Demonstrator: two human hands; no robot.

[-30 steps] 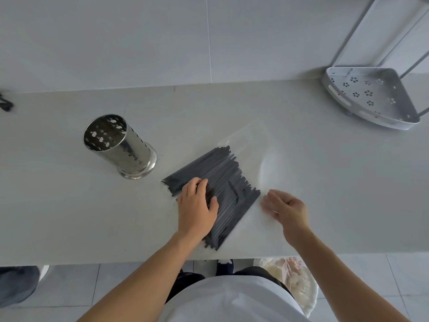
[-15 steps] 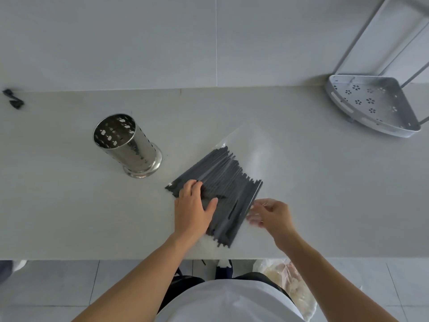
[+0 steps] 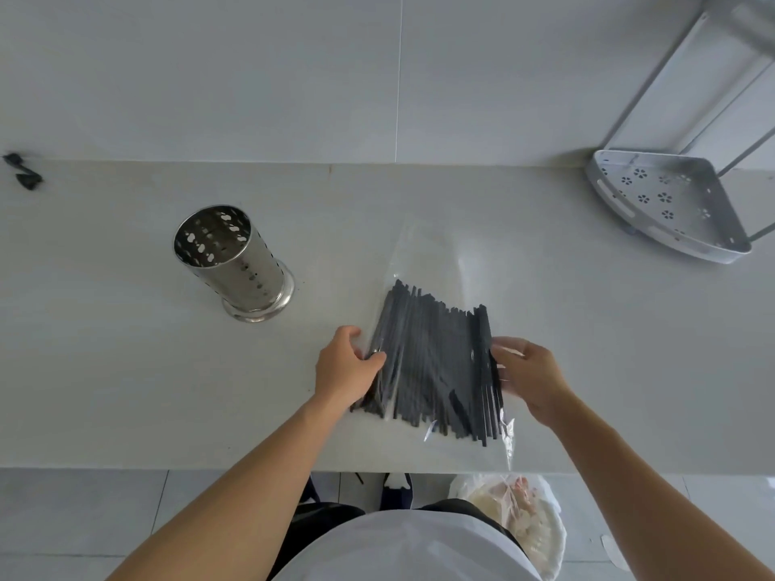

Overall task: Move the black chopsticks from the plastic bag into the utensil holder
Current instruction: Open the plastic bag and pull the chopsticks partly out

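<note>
A clear plastic bag (image 3: 436, 253) lies on the pale counter with several black chopsticks (image 3: 436, 358) fanned out inside it, tips pointing away from me. My left hand (image 3: 346, 366) grips the bag's left edge at the bundle's side. My right hand (image 3: 528, 377) holds the bag's right edge beside the outermost chopsticks. The steel utensil holder (image 3: 235, 262), perforated and empty inside, stands upright to the left of the bag, apart from both hands.
A grey perforated corner rack (image 3: 667, 203) sits at the back right against the wall. Small black pieces (image 3: 25, 174) lie at the far left. The counter's front edge (image 3: 209, 469) runs just below the bag; a white bin with a bag (image 3: 524, 522) is on the floor.
The bag with the chopsticks has turned from a diagonal lie to pointing straight away from me. My left hand moved off the bundle's top to its left edge; my right hand took the right edge.
</note>
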